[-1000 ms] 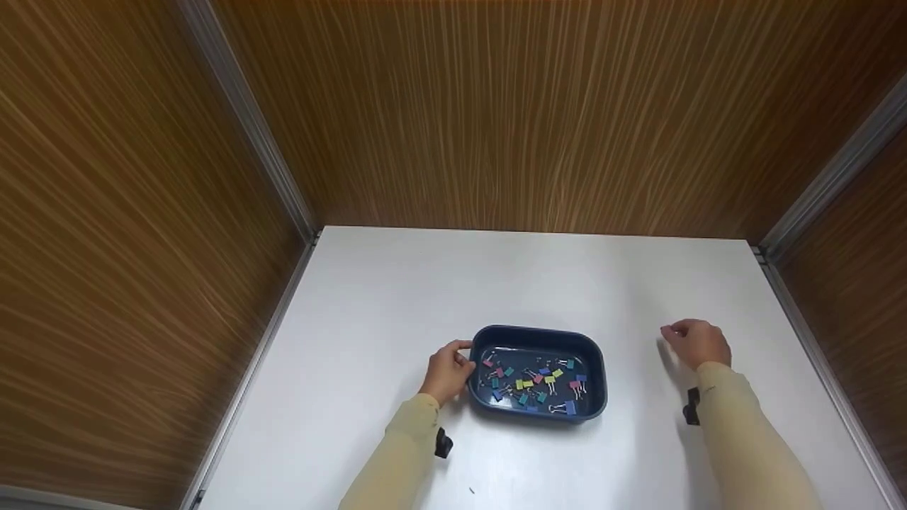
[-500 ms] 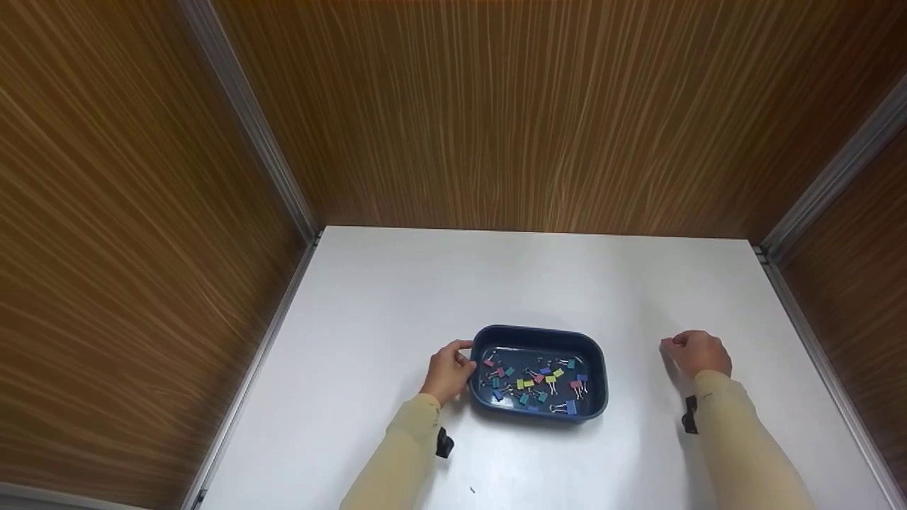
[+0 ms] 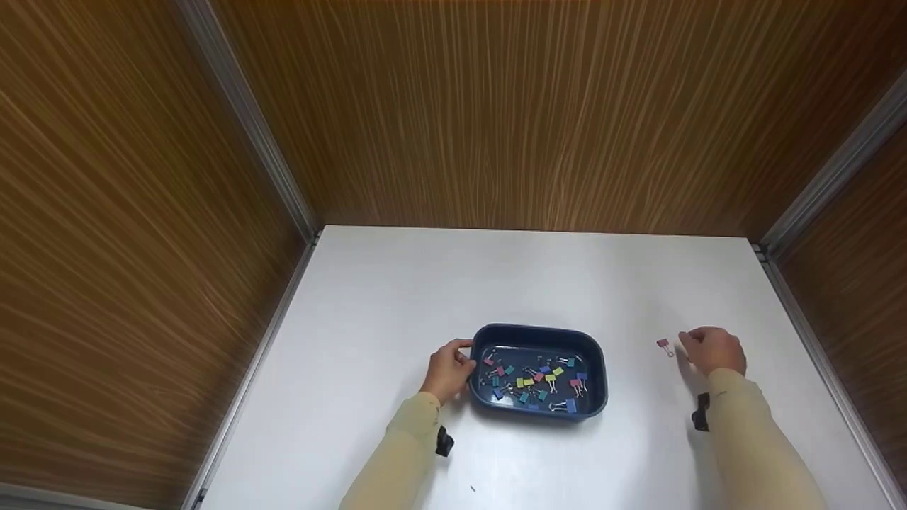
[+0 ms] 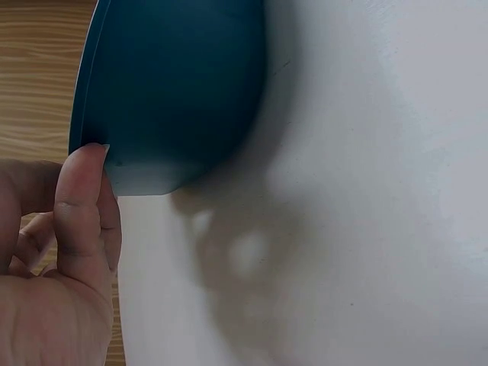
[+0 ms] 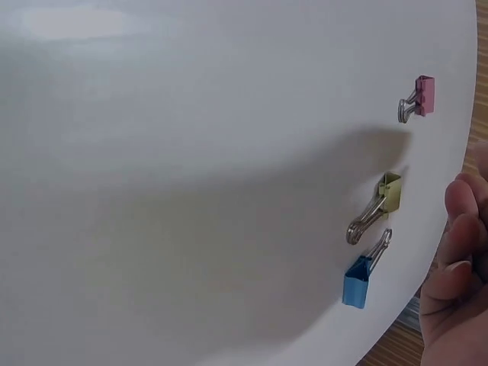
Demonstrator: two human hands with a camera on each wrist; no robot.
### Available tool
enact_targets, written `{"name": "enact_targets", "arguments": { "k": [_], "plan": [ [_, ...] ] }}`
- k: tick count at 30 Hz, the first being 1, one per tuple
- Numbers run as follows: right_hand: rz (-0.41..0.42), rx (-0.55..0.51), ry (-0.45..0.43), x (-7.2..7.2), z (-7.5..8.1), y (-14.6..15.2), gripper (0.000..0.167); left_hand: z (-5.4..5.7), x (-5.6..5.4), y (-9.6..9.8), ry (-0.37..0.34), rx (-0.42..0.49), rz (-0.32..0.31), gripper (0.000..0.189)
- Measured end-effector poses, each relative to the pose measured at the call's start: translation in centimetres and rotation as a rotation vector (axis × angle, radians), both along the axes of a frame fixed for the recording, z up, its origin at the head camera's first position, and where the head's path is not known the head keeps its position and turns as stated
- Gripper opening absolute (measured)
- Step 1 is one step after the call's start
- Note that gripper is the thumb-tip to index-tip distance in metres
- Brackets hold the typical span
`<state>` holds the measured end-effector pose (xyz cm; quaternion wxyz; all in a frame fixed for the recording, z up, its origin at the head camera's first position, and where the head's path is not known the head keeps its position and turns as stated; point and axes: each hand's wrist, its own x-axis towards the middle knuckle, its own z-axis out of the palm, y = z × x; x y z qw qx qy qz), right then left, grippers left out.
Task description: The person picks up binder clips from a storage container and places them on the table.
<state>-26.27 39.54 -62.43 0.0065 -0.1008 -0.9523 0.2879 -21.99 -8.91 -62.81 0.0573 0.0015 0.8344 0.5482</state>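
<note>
My left hand (image 3: 446, 372) holds the left end of a dark blue plastic tray (image 3: 602, 354); in the left wrist view its thumb (image 4: 80, 206) lies against the tray wall (image 4: 183, 84). Inside are several small binder clips in pink, yellow, green and blue. To the right, my right hand (image 3: 714, 350) hovers with loosely curled fingers (image 5: 461, 236) and nothing visible in them. Left of it, a pink binder clip (image 3: 663, 343) lies on the table. The right wrist view also has a yellow binder clip (image 5: 390, 192) and a blue binder clip (image 5: 356, 282) near that hand, both hidden in the head view.
The white table (image 3: 397, 283) is bounded by wood-grain panels (image 3: 496, 113) at the back and both sides, with metal edge strips. A tiny dark mark (image 3: 472, 488) shows on the table near the front.
My right hand came down slightly toward the front, then drew away to the right, leaving the pink binder clip on the table. The left hand and tray stayed in place.
</note>
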Motion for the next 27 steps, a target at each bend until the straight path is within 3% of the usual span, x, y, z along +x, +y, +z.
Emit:
{"name": "enact_targets", "arguments": {
  "k": [10,14,21,27],
  "plan": [
    [0.043,-0.05,0.04,-1.0,0.6,-1.6,0.043,0.1,-0.3,0.2,0.004,0.0,0.008,0.037],
    [0.105,-0.064,0.05,-1.9,1.1,-3.6,0.038,0.1,-0.3,0.2,0.004,0.001,0.006,0.037],
    [0.236,-0.031,0.176,-3.4,2.3,-8.2,0.033,0.1,-0.4,0.3,0.02,-0.009,0.004,0.037],
    [0.325,0.007,0.231,-4.1,3.1,-11.4,0.027,0.2,-0.4,0.2,0.027,-0.021,-0.002,0.036]
  ]
}}
